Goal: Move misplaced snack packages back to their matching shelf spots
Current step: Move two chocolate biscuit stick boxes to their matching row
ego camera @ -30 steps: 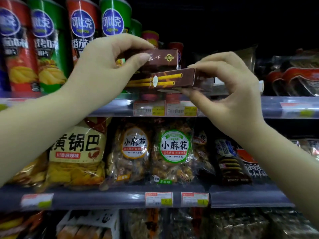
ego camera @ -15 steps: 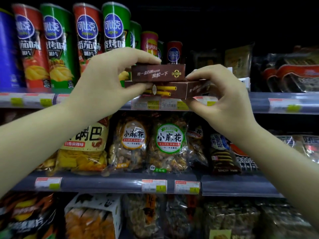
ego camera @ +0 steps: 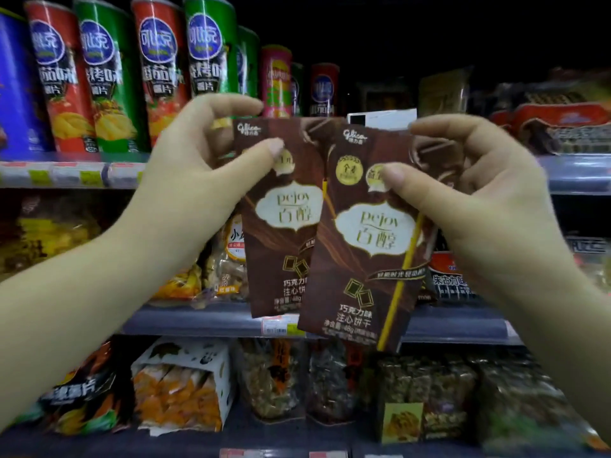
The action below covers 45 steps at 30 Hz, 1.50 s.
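1. Two flat, dark brown cardboard biscuit-stick boxes sit at the centre of the frame, fronts facing the camera, each printed with a cream "pejoy" emblem, a Glico logo at the top, chocolate squares and Chinese text near the bottom.
2. The left brown box (ego camera: 281,226) stands almost upright; the right brown box (ego camera: 367,246) tilts slightly, its top leaning right, and overlaps the left one's right edge, so it lies in front.
3. The left hand (ego camera: 198,180) pinches the left box's upper corner — thumb on the front, fingers curled behind.
4. The right hand (ego camera: 463,193) grips the right box's upper right part the same way, thumb pressed near a round gold seal.
5. Both boxes hang in the air in front of the shelving, touching no shelf.
6. Behind them, in the upper left of the frame, tall red and green crisp tubes (ego camera: 158,77) stand packed in a row on the grey top shelf (ego camera: 72,173).
7. To the right of the tubes, just above the boxes, that shelf shows darker, looser room, with a white card (ego camera: 383,119) at its front.
8. The middle shelf edge (ego camera: 205,320) runs behind the boxes' lower ends — clear bags of twisted snacks (ego camera: 231,259) crowd it.
9. The bottom shelf is filled with bagged snacks (ego camera: 185,391) across the frame.
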Each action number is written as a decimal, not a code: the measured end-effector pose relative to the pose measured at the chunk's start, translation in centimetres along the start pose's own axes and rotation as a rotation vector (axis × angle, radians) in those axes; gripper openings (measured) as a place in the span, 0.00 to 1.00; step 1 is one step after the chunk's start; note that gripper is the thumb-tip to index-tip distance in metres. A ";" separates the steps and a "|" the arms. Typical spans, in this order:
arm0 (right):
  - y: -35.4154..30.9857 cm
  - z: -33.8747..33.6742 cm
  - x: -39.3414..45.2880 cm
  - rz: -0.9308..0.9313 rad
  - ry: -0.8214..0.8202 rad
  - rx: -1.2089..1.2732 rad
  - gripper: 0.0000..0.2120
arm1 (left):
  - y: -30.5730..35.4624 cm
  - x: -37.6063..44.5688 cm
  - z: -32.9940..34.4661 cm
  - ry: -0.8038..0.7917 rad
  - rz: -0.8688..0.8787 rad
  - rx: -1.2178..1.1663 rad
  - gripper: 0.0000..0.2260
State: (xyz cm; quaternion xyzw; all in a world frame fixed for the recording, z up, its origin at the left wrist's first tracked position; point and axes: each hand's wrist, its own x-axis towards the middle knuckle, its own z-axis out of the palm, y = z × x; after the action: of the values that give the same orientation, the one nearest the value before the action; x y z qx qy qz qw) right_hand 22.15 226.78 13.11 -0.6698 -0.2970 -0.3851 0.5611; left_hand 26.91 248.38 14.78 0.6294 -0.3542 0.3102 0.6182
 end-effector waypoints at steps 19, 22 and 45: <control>3.2 -11.3 -17.1 0.727 0.630 -0.109 0.18 | -11.1 -8.4 16.7 -0.599 -0.683 -0.611 0.17; 1.2 -14.1 -20.6 0.798 0.712 -0.177 0.21 | -11.4 -11.6 22.2 -0.724 -0.772 -0.742 0.16; -10.7 -48.0 -38.0 0.818 1.083 -0.525 0.30 | 1.8 -28.4 64.1 -1.158 -0.898 -0.862 0.15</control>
State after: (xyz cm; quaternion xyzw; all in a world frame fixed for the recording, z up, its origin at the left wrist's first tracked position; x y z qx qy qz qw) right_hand -15.50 183.04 -10.03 -0.5551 0.3989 -0.4804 0.5495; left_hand 6.55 186.22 -10.47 0.4794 -0.4185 -0.4976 0.5895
